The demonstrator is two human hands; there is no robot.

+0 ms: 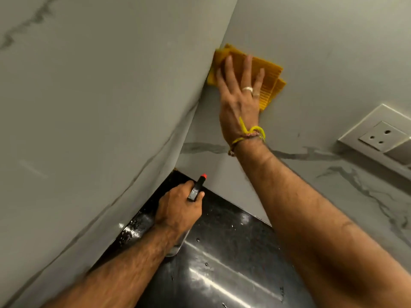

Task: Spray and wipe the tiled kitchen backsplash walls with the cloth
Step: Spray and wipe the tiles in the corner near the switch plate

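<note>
cloth (270, 73) under r hand (239, 96)

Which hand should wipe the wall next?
Probably the right hand. Its straight fingers already press the yellow cloth flat on the tiled wall by the corner. The left hand is low, gripping the spray bottle.

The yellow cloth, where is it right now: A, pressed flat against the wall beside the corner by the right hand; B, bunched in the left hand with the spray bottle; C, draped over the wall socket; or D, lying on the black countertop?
A: the right hand spreads straight fingers over the yellow cloth, holding it flat on the right-hand wall next to the corner, while the left hand grips only the spray bottle.
</note>
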